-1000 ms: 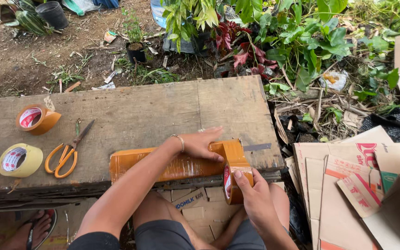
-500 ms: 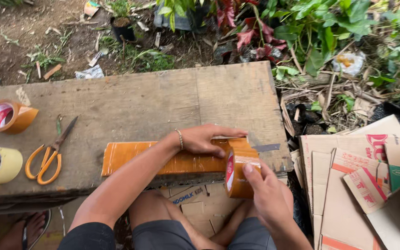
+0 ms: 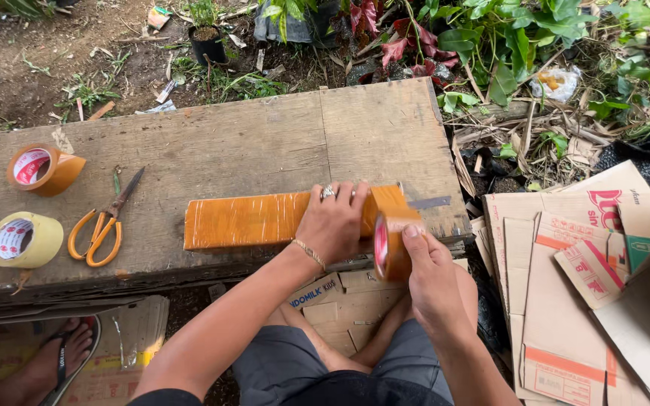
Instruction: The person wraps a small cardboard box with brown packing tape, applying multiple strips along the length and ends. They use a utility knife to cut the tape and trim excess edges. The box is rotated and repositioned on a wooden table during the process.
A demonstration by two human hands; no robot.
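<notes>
Both hands are busy with tape: the left hand (image 3: 334,220) lies flat and pressed on the right part of a long orange taped package (image 3: 265,219), fingers spread over its top, not closed around it, while the right hand (image 3: 432,274) grips a roll of brown tape (image 3: 391,244), with the thumb on the outside of the roll. This roll stands on its edge just at the right end of the package, touching it, at the near edge of the board.

From largest to smallest: a wide wooden board (image 3: 212,135) carries everything, and the package lies on its near right part. At 3 o'clock from the hands, flattened cardboard boxes (image 3: 581,278) lie on the ground. At 9 o'clock, well apart from the package, lie orange-handled scissors (image 3: 103,222), and further left two more rolls — a yellowish tape roll (image 3: 24,240) and, at 10 o'clock, another brown tape roll (image 3: 44,170). At 7 o'clock, under the board, there is a foot in a sandal (image 3: 58,357).
</notes>
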